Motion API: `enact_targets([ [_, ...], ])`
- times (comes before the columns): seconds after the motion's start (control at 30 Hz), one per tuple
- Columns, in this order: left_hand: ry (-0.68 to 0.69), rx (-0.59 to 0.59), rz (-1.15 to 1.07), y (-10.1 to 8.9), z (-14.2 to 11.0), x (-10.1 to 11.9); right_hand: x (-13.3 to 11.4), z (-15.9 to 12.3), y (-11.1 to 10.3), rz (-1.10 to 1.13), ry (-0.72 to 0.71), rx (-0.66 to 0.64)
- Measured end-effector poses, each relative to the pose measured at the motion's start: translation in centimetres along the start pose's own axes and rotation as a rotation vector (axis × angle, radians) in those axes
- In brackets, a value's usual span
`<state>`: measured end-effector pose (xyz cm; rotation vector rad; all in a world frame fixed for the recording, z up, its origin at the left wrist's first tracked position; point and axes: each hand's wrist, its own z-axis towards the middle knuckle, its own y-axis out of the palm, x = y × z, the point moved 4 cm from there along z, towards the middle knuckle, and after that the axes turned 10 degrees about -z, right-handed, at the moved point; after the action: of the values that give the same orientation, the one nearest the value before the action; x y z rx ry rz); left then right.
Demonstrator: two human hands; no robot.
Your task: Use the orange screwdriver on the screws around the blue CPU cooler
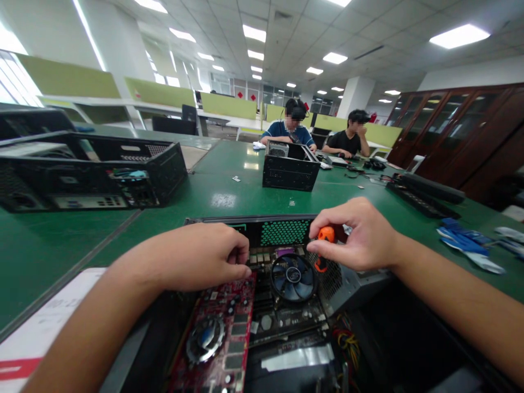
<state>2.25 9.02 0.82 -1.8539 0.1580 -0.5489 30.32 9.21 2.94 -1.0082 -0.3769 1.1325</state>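
Note:
An open computer case lies right in front of me on the green table. Inside are a red graphics card with a small fan and a black CPU cooler fan. My left hand is closed, its fingertips pressed on the top edge of the red card. My right hand is wrapped round the orange handle of a screwdriver, which points down beside the cooler fan.
A second opened case lies at the left, and a smaller black case stands mid-table. Two people sit at the far end. Black panels and blue-white packets lie at right. A white sheet sits near left.

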Motion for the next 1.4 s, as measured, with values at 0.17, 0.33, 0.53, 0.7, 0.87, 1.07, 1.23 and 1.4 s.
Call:
enact_targets([
  [0.17,0.027,0.010,-0.002,0.0,0.0,-0.2,-0.1,0.1,0.1,0.001,-0.029,0.013],
  [0.33,0.037,0.025,-0.018,0.0,0.0,-0.3,0.0,0.0,0.2,0.017,-0.015,-0.030],
  [0.53,0.030,0.015,-0.013,-0.1,0.0,0.0,0.2,0.0,0.1,0.055,0.032,-0.060],
  [0.7,0.000,0.012,-0.006,-0.1,-0.1,0.4,-1.1,0.3,0.7,0.134,0.073,-0.059],
  [0.87,0.019,0.024,-0.040,0.0,-0.1,0.2,-2.9,0.5,1.2,0.105,-0.011,0.014],
  [1.07,-0.028,-0.002,-0.020,-0.1,-0.3,0.3,-2.7,0.6,1.5,0.086,-0.038,0.030],
  [1.23,-0.032,-0.008,-0.018,-0.1,-0.3,0.6,-2.6,0.7,1.7,0.087,-0.054,0.015],
  [1.4,-0.043,-0.019,-0.015,-0.2,-0.4,0.8,-2.6,0.6,1.6,0.091,-0.027,0.017],
])
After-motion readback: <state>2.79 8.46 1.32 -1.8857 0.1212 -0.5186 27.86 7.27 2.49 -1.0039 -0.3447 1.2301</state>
